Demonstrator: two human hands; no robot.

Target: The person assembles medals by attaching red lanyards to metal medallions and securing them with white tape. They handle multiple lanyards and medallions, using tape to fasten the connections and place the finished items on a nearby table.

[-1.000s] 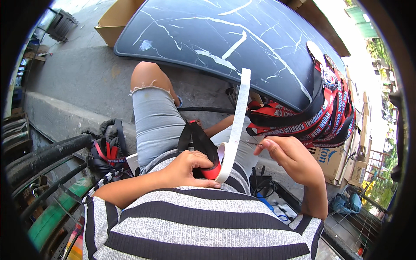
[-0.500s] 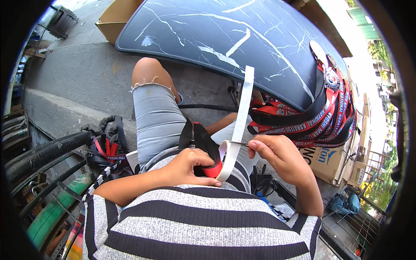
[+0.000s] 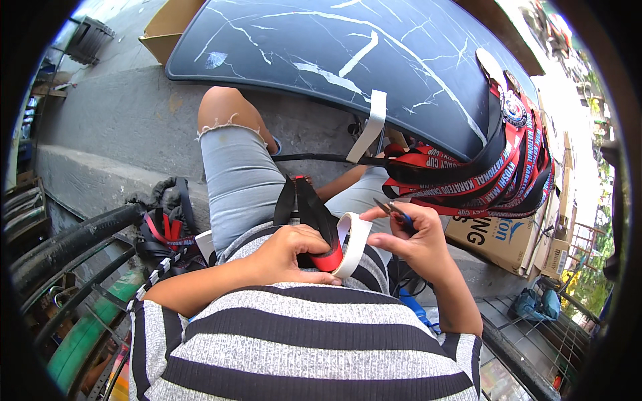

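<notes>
My left hand is closed in my lap around a rolled red-and-black ribbon and the lower edge of a ring of white tape. To its right, my right hand holds small scissors with dark blades and a blue handle, the blades pointing to the upper left. The index fingertip of that hand reaches the upper rim of the white tape. A separate white tape strip hangs from the near edge of the dark table. The inside of my left grip is hidden.
Many red and black lanyards with medals lie over the table's right end. Below them stands a cardboard box. More lanyards hang at the left beside black metal bars.
The long white strip has been cut. Its upper piece now hangs from the table edge, apart from the tape in my lap. The scissors have lifted and turned in my right hand.
</notes>
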